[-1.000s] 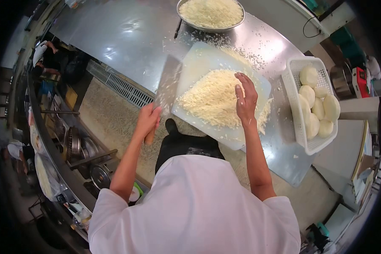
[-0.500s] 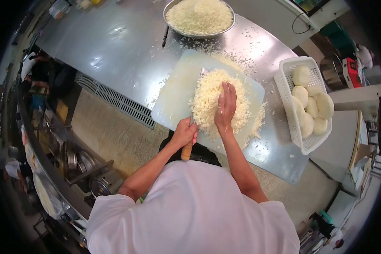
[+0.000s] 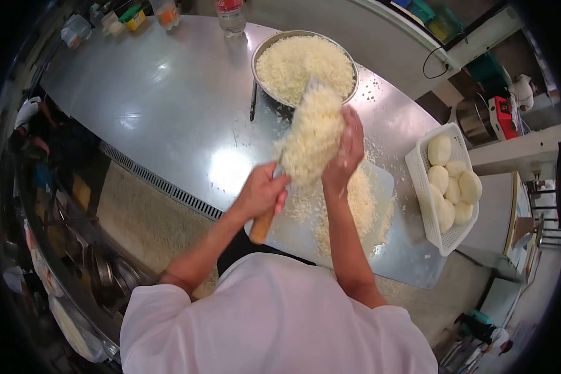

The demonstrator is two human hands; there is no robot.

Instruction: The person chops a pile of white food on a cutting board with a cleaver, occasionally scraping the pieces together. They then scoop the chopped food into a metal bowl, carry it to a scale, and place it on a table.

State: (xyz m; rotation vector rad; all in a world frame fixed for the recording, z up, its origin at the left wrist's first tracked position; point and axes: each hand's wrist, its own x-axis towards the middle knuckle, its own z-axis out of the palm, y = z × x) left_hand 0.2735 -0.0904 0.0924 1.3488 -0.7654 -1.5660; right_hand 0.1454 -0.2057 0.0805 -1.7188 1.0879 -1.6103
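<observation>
My left hand (image 3: 262,192) is wrapped round the wooden handle (image 3: 262,229) of a broad knife. A heap of chopped white food (image 3: 315,134) lies on its blade and hides most of it; only the tip shows at the top. My right hand (image 3: 346,153) rests against the right side of this heap, fingers stretched out and slightly blurred. Just beyond the knife tip stands a round metal bowl (image 3: 354,93) full of the same chopped food. More chopped pieces (image 3: 361,206) lie on the pale cutting board (image 3: 293,230) below my hands.
On the right stands a white plastic basket (image 3: 425,199) with several peeled white vegetables (image 3: 439,179). A dark, thin stick-like tool (image 3: 254,100) lies left of the bowl. Bottles (image 3: 232,17) and a green-lidded tub (image 3: 133,17) stand at the far edge of the metal table (image 3: 168,112).
The knife and both hands have moved up from the board towards the bowl, with a heap of chopped food lifted on the blade. The view has shifted, showing more of the table's far edge.
</observation>
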